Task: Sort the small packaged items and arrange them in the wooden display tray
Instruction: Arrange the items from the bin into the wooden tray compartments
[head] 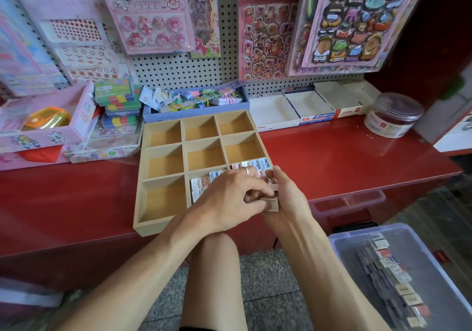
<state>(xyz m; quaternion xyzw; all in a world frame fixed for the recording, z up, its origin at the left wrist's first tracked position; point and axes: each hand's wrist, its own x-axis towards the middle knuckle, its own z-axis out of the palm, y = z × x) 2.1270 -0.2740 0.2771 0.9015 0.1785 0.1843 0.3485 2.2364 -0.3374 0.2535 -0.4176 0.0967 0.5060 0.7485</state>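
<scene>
We have both hands over the wooden tray [163,224] at the red shelf's [344,157] front edge: left hand [229,197] and right hand [286,197] pinch one small packet [272,204] at the near-right corner, orientation hidden, beside upright packets [204,183] standing in rows.

A wooden display tray [163,149] of nine square compartments is lying flat, reaching away beyond the hands. Small pastel packaged items [201,182] are standing in rows in its near compartments, partly under the fingers.
</scene>
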